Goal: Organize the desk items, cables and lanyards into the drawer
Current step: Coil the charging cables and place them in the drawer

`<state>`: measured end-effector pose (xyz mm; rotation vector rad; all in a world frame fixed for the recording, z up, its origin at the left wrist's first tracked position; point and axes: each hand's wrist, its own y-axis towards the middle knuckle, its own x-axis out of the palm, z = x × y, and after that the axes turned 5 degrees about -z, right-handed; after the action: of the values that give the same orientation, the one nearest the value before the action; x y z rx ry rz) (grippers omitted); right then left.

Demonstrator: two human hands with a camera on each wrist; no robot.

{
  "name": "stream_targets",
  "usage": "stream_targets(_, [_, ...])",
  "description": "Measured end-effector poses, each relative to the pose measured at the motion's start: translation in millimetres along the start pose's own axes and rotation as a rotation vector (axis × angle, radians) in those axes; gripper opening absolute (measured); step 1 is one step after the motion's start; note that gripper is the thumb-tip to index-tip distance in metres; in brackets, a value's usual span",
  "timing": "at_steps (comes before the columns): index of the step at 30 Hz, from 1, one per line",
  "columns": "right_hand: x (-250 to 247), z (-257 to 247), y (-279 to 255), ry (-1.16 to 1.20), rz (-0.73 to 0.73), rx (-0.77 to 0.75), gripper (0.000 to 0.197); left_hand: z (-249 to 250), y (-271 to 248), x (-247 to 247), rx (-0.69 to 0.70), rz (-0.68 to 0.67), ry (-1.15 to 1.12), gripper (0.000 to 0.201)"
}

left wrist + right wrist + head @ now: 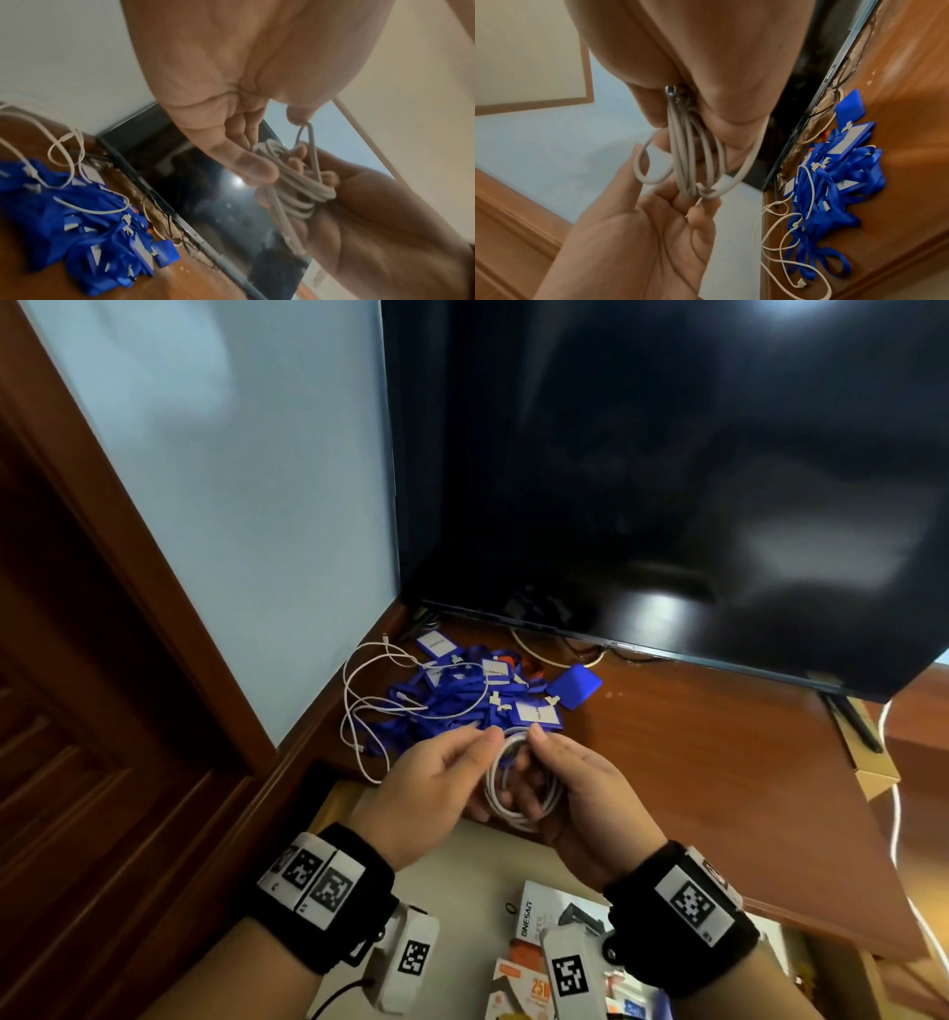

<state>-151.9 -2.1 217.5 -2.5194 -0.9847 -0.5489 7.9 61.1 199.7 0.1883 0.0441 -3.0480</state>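
Observation:
Over the open drawer I hold a coiled white cable between both hands. My right hand grips the coil with its fingers through the loops. My left hand pinches one loop at the top of the coil between thumb and fingers. Behind the hands, a pile of blue lanyards with badge holders lies on the wooden desk. A second, loose white cable is tangled over the left side of the pile.
A large dark screen stands at the back of the desk, with wires under it. The drawer holds several product boxes. A blue card holder lies right of the pile. At the right desk edge sits a cardboard box.

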Motion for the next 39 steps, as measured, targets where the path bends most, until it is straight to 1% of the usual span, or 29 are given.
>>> stream_targets(2, [3.9, 6.1, 2.5, -0.003, 0.014, 0.017, 0.030, -4.2, 0.5, -1.6, 0.023, -0.001, 0.133, 0.046])
stream_targets(5, [3.8, 18.0, 8.9, -0.088, 0.040, -0.028, 0.036, -10.6, 0.7, -7.3, 0.022, -0.025, 0.168, 0.063])
stream_targets(6, [1.8, 22.0, 11.7, -0.140, 0.056, -0.048, 0.040, -12.7, 1.0, -9.0, 0.029, -0.023, 0.191, 0.065])
stream_targets(7, [-0.2, 25.8, 15.0, -0.199, 0.077, -0.061, 0.041, -12.6, 1.0, -10.1, 0.035, -0.013, 0.225, 0.061])
stream_targets(9, [-4.1, 32.5, 19.4, -0.346, 0.122, -0.085, 0.041, -13.7, 1.6, -11.7, 0.050, 0.041, 0.308, 0.044])
stream_targets(11, [-7.0, 39.0, 23.0, -0.557, 0.168, -0.133, 0.044, -19.5, 3.0, -13.5, 0.064, 0.061, 0.360, 0.033])
stream_targets(13, [-11.8, 47.3, 26.2, -0.752, 0.198, -0.185, 0.048, -30.4, 3.9, -16.7, 0.071, 0.068, 0.376, 0.032])
stream_targets(14, [-13.3, 50.8, 26.1, -0.791, 0.211, -0.214, 0.047, -35.1, 4.0, -17.9, 0.073, 0.078, 0.363, 0.034])
stream_targets(15, [-14.2, 55.3, 25.7, -0.780, 0.234, -0.235, 0.046, -38.7, 4.1, -18.8, 0.072, 0.100, 0.326, 0.036])
stream_targets(17, [-16.8, 65.9, 22.1, -0.700, 0.328, -0.215, 0.050, -38.7, 4.2, -21.5, 0.052, 0.161, 0.220, 0.036])
stream_targets(18, [-17.4, 69.8, 20.0, -0.643, 0.386, -0.166, 0.054, -36.8, 4.8, -23.9, 0.030, 0.188, 0.166, 0.035])
stream_targets(19, [-16.6, 72.3, 18.7, -0.573, 0.413, -0.093, 0.056, -35.1, 6.1, -26.1, 0.004, 0.207, 0.112, 0.034])
stream_targets(20, [-14.6, 73.3, 17.4, -0.486, 0.404, -0.012, 0.055, -34.3, 7.1, -28.0, -0.020, 0.210, 0.064, 0.034])
stream_targets(21, [-10.6, 72.5, 15.7, -0.397, 0.357, 0.057, 0.052, -33.4, 7.7, -28.9, -0.032, 0.204, 0.034, 0.036])
stream_targets(22, [-7.1, 71.2, 14.8, -0.326, 0.298, 0.091, 0.047, -31.8, 7.9, -28.9, -0.031, 0.184, 0.029, 0.037])
stream_targets(24, [0.6, 65.7, 13.8, -0.263, 0.226, 0.050, 0.033, -29.8, 7.9, -28.2, -0.034, 0.154, 0.042, 0.039])
stream_targets(26, [2.3, 63.0, 14.6, -0.246, 0.228, -0.055, 0.025, -30.9, 8.9, -28.9, -0.024, 0.174, 0.058, 0.041])
stream_targets(28, [2.3, 59.7, 15.1, -0.256, 0.260, -0.138, 0.023, -35.8, 11.8, -31.5, 0.000, 0.231, 0.090, 0.041])
stream_targets(31, [0.9, 56.8, 13.2, -0.281, 0.302, -0.221, 0.021, -41.0, 16.5, -34.4, -0.010, 0.285, 0.106, 0.024])
stream_targets(33, [-1.4, 55.6, 11.2, -0.305, 0.330, -0.253, 0.018, -39.5, 16.4, -33.4, -0.004, 0.285, 0.130, 0.016])
stream_targets(36, [-3.7, 51.7, 8.1, -0.327, 0.361, -0.274, 0.016, -33.3, 12.2, -29.6, 0.048, 0.267, 0.236, 0.014])
stream_targets(39, [-3.8, 46.4, 6.3, -0.304, 0.373, -0.276, 0.012, -32.4, 11.5, -24.8, 0.050, 0.259, 0.301, 0.011])
